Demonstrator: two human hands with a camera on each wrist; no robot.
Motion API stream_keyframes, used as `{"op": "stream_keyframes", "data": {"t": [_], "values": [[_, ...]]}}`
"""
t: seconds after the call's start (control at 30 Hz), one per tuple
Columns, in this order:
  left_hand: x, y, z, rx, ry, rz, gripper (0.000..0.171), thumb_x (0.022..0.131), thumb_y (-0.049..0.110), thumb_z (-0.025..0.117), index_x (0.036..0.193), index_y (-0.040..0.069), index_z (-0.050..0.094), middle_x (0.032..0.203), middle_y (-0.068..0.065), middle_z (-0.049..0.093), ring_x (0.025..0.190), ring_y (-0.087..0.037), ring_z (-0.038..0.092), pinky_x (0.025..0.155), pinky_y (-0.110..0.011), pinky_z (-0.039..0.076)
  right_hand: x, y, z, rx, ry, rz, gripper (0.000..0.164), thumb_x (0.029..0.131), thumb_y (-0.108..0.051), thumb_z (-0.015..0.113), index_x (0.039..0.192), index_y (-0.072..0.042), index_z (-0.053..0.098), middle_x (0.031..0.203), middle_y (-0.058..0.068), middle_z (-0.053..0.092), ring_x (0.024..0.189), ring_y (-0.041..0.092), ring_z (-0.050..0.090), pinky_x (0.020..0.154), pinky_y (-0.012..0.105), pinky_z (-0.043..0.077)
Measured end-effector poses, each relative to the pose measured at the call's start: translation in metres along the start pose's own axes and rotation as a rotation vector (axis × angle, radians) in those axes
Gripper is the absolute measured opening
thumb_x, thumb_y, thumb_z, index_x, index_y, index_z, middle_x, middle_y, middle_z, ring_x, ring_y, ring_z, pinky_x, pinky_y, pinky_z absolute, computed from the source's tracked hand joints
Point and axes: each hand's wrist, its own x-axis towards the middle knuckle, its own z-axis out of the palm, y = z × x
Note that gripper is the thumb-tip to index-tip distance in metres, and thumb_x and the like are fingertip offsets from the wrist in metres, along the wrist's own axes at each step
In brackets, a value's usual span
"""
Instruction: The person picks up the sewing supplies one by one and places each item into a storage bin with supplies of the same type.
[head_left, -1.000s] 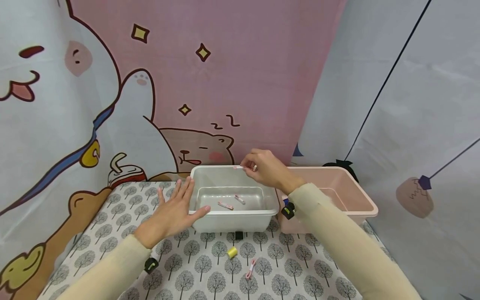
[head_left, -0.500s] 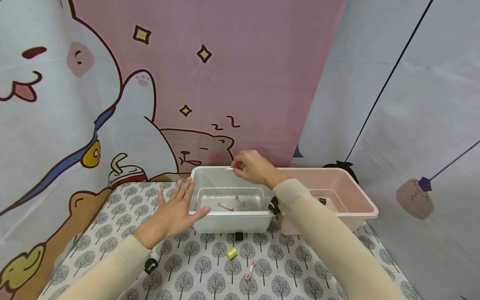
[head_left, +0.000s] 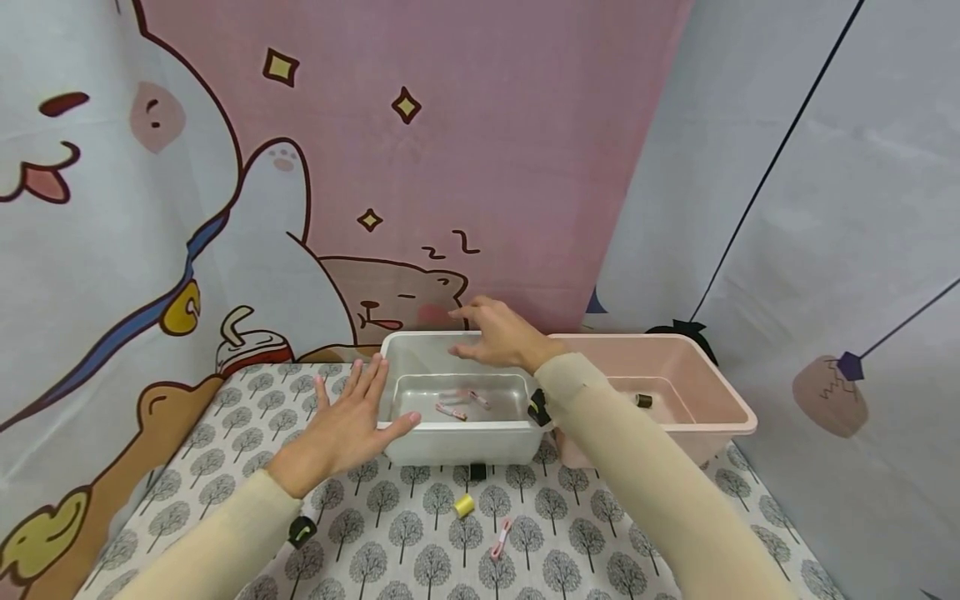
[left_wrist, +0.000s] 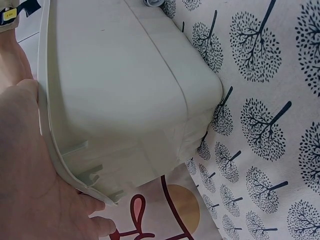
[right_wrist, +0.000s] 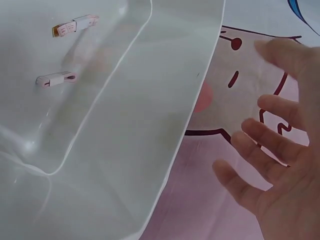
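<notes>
My left hand (head_left: 348, 429) rests with spread fingers on the left rim of a white plastic bin (head_left: 465, 446); the left wrist view shows its palm against the bin's outer wall. Above the bin's far side, my right hand (head_left: 498, 333) has its fingers extended and holds nothing. Two small folded pink-and-white tape measures lie on the bin floor, one with a gold end (right_wrist: 75, 25) and another banded in white (right_wrist: 56, 79). A blurred pinkish streak (head_left: 453, 396) beside them looks like a third one falling.
A pink bin (head_left: 723, 429) with a dark thread spool (head_left: 643, 401) inside stands to the right. On the tree-print cloth (head_left: 375, 533) lie a yellow thread spool (head_left: 464, 505), a small black object (head_left: 477, 472) and a folded pink tape measure (head_left: 501, 539). A patterned curtain hangs behind.
My right hand moved left over the white bin, then its fingers spread and let go of the pinched tape measure. My left hand stayed in place.
</notes>
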Motion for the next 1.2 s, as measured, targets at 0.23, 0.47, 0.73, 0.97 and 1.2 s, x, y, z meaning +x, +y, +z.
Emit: {"op": "stream_keyframes", "data": {"t": [0.23,0.47,0.73,0.97,1.2], "values": [[0.000,0.000,0.000,0.001,0.001,0.002,0.116,0.111,0.087,0.042,0.187,0.008,0.004,0.197,-0.009,-0.003,0.184,-0.045,0.000,0.132,-0.089,-0.020,-0.007,0.000,-0.003,0.010,-0.005,0.042,0.071,0.104,-0.052,0.087,0.164,-0.020,0.069,0.167,0.016,0.064,0.153,0.039,0.066,0.130,0.059,0.056],[0.002,0.000,-0.001,0.008,-0.004,0.000,0.118,0.111,0.090,0.039,0.187,0.008,0.004,0.197,-0.009,-0.004,0.184,-0.044,-0.001,0.131,-0.089,-0.020,-0.014,0.000,-0.007,0.009,0.027,0.016,0.068,0.104,-0.050,0.087,0.162,-0.019,0.071,0.163,0.015,0.067,0.150,0.039,0.068,0.128,0.059,0.057],[0.001,0.000,0.000,0.004,-0.005,0.002,0.118,0.110,0.091,0.038,0.187,0.009,0.003,0.197,-0.009,-0.004,0.184,-0.045,-0.002,0.131,-0.090,-0.021,-0.028,-0.005,-0.014,0.005,0.020,0.002,0.065,0.107,-0.049,0.084,0.163,-0.019,0.070,0.164,0.014,0.066,0.153,0.038,0.066,0.130,0.058,0.055],[0.000,0.001,-0.001,-0.001,-0.005,0.001,0.114,0.112,0.086,0.042,0.187,0.008,0.005,0.197,-0.010,-0.004,0.184,-0.045,-0.002,0.131,-0.089,-0.021,-0.042,-0.008,-0.016,-0.019,0.033,-0.016,0.064,0.107,-0.049,0.083,0.162,-0.018,0.071,0.162,0.011,0.068,0.153,0.039,0.066,0.130,0.061,0.055],[-0.001,0.002,-0.001,-0.001,-0.010,-0.002,0.115,0.113,0.085,0.043,0.187,0.007,0.005,0.197,-0.009,-0.005,0.184,-0.045,-0.002,0.131,-0.089,-0.021,-0.059,-0.009,-0.013,-0.014,0.046,-0.043,0.064,0.106,-0.049,0.084,0.161,-0.017,0.072,0.158,0.013,0.070,0.150,0.037,0.068,0.131,0.058,0.055]]}}
